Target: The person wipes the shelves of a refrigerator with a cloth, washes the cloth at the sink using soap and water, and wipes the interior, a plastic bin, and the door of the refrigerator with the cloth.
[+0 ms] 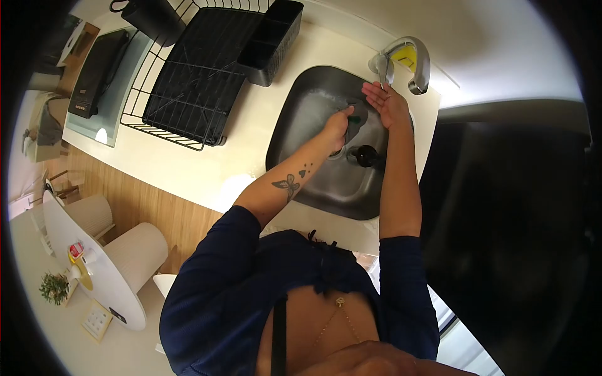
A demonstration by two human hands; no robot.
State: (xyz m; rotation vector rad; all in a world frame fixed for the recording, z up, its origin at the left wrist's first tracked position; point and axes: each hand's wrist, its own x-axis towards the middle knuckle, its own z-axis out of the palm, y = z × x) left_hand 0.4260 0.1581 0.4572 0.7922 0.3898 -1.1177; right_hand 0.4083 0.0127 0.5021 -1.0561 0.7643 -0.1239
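My left hand (339, 125) reaches into the steel sink (285, 128), its fingers closed around a grey, flat-looking item (356, 128) with a dark green patch. I cannot make out what kind of thing that is. Above the right side of the basin is my right hand (391, 105), fingers stretched out, nothing visible in it. Its fingertips are close to the lever of the chrome faucet (422, 66); whether they touch it I cannot tell. Low in the sink, between my forearms, lies a dark round object (365, 156), like a cup or small glass.
Left of the sink, a black wire dish rack (172, 100) stands on the white counter (241, 135) with a black cutlery holder (271, 41) and a black mug (150, 20). A black cooktop (99, 72) is further left. A large dark surface (501, 219) borders the right.
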